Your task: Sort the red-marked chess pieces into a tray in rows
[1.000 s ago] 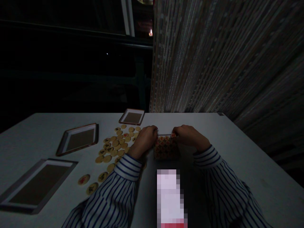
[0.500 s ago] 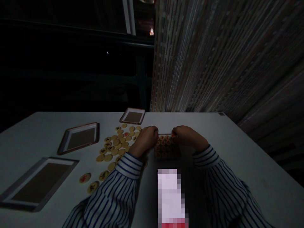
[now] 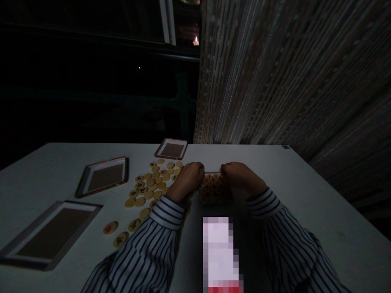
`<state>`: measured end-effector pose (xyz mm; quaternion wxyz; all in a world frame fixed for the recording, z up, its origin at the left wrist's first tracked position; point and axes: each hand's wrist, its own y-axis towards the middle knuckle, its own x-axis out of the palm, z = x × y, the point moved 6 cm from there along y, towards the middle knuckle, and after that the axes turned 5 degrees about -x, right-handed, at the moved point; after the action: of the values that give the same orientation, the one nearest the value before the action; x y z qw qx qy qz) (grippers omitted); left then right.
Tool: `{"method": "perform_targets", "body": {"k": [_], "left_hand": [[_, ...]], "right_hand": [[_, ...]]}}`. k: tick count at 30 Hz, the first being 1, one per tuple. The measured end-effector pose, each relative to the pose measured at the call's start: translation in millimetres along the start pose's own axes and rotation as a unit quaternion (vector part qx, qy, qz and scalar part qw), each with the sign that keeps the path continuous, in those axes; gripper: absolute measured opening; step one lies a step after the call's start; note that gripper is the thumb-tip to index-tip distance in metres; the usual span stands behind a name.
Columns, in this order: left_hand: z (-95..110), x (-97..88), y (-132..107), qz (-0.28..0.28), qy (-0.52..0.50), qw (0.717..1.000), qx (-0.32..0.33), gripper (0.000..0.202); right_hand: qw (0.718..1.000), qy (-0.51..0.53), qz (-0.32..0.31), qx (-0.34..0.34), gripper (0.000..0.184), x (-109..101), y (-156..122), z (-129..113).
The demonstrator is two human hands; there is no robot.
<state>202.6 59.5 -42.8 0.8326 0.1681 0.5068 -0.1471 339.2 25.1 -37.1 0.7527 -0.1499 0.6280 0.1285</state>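
A small tray [image 3: 225,196] in front of me holds rows of round xiangqi pieces [image 3: 211,189] with red characters, dim in the shadow. My left hand [image 3: 191,178] is closed at its far left corner, fingers curled and fingertips partly hidden. At the opposite far corner my right hand [image 3: 240,176] is closed in the same manner, knuckles up. Loose xiangqi pieces [image 3: 150,182] lie scattered left of my left hand, some face up with black or red characters, others blank side up. My left forearm covers part of the pile.
Three shallow framed trays or lids lie on the white table [image 3: 305,215]: one near left [image 3: 49,236], one behind it [image 3: 104,177], one at the back [image 3: 171,149]. A string curtain [image 3: 259,73] hangs beyond the table. A pixelated patch [image 3: 220,252] covers the bottom middle.
The view has shifted very slightly. The right hand's fingers have moved a little to the left at the tray's corner, covering a red piece seen there before. The left hand stays in place.
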Motion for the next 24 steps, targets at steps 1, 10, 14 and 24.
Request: {"method": "perform_targets", "body": {"k": [1,10,14,24], "left_hand": [[-0.5,0.4,0.1,-0.004,-0.001,1.000,-0.004,0.028],[-2.8,3.3,-0.5,-0.014,-0.003,1.000,-0.001,0.030],[-4.7,5.2,0.1,-0.026,-0.004,1.000,-0.014,0.029],[-5.1,4.9,-0.6,-0.020,-0.002,1.000,-0.010,0.030]], "right_hand": [[1.000,-0.004,-0.001,-0.001,0.020,-0.1,0.1,-0.6],[1.000,-0.019,-0.007,-0.010,0.023,-1.1,1.6,-8.7],[1.000,-0.026,-0.008,-0.013,0.023,-0.1,1.7,-10.7],[0.999,-0.034,-0.006,-0.014,0.023,3.2,2.4,-11.3]]}}
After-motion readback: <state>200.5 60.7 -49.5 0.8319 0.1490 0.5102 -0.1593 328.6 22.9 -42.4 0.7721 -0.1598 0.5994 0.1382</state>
